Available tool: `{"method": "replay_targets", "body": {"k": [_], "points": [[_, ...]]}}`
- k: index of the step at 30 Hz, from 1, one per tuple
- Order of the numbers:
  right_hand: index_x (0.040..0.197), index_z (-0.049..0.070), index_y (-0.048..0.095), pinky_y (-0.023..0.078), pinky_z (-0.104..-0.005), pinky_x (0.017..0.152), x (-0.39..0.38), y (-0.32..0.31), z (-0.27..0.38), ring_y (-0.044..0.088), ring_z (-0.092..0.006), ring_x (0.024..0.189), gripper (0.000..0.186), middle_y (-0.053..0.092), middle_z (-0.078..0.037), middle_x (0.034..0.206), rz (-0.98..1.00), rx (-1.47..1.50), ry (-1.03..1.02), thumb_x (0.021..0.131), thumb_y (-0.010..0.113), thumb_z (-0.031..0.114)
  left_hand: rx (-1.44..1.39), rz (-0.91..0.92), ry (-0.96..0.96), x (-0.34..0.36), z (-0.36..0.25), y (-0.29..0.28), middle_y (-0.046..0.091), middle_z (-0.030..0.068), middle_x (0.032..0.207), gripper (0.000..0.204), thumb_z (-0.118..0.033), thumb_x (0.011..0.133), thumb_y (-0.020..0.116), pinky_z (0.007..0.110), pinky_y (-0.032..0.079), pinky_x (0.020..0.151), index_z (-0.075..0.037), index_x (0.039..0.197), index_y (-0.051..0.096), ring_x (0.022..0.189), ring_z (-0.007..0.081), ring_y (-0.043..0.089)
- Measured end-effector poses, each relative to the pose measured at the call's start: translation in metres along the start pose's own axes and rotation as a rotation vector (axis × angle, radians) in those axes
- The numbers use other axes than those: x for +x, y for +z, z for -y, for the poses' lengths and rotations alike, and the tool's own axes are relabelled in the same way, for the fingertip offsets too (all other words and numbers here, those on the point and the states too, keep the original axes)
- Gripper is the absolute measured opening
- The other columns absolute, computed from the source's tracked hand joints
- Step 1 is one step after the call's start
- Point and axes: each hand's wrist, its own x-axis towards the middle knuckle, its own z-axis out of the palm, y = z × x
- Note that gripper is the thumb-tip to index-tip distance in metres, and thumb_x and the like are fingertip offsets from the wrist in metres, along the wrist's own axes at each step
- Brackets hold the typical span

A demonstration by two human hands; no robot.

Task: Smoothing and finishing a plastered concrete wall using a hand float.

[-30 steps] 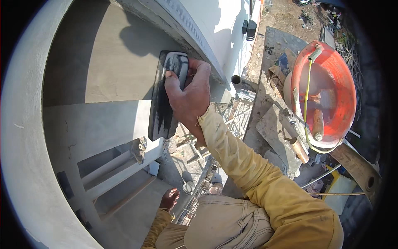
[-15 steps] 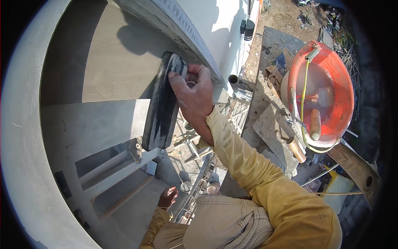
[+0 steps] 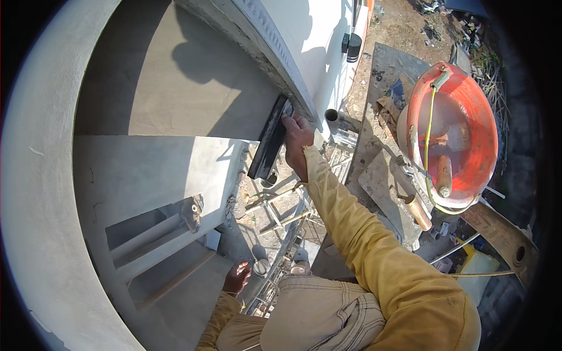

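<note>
My right hand grips a long black plastering float by its far end, fingers and thumb closed on it. The float is held tilted at the right edge of the smooth grey plastered surface, close under the ridged white moulding. Whether its face touches the plaster is hard to see. Low in the view, my left hand hangs beside my knee, fingers loosely bent and slightly apart, with nothing visible in it.
An orange bucket of cloudy water stands at the right, a wooden-handled tool in it. Beside it, a wooden-handled trowel lies on boards. A rusty metal beam is near. Scaffolding and ground show far below.
My right hand has moved the float away from me and to the right along the plaster, and my arm stretches further out. My left hand stays almost still.
</note>
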Motion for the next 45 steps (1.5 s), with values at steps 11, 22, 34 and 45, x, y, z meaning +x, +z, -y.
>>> {"method": "replay_targets", "body": {"k": [11,22,34,45], "points": [[0.111,-0.006,0.055,0.045,-0.0190,0.072,-0.131,0.130,0.169,0.055,-0.0054,0.078,0.029,0.061,-0.003,0.091,0.610,0.297,-0.303,0.091,0.060,0.015,0.009,0.058,0.011,0.006,0.016,0.001,0.064,0.0135,0.112,0.065,-0.045,0.086,0.066,0.031,0.053,0.065,-0.001,0.129,0.049,0.097,0.0202,0.065],[0.116,0.000,0.054,0.047,-0.0368,0.081,-0.111,0.020,0.114,0.055,-0.0276,0.089,0.042,0.051,-0.015,0.100,0.691,-0.557,-0.654,0.079,0.068,0.015,0.004,0.033,-0.076,-0.004,0.011,-0.003,0.053,0.0162,0.128,0.064,-0.043,0.087,0.065,0.052,0.048,0.090,-0.004,0.133,0.045,0.109,0.0298,0.059],[0.119,0.004,0.054,0.043,-0.0428,0.091,-0.033,-0.013,0.047,0.051,-0.0362,0.102,0.040,0.053,-0.017,0.107,0.493,-0.792,-0.710,0.082,0.065,0.016,0.022,0.030,-0.075,0.000,0.015,-0.004,0.056,0.0176,0.126,0.067,-0.045,0.086,0.066,0.041,0.052,0.076,-0.002,0.132,0.044,0.103,0.0267,0.061],[0.121,-0.001,0.049,0.043,-0.0271,0.085,0.019,-0.034,-0.009,0.055,-0.0128,0.092,0.033,0.059,-0.007,0.104,0.157,-0.284,-0.161,0.093,0.056,0.015,-0.007,-0.006,0.013,0.007,0.006,-0.001,0.060,0.0149,0.117,0.065,-0.044,0.086,0.067,0.031,0.052,0.066,-0.001,0.130,0.046,0.097,0.0228,0.063]]}}
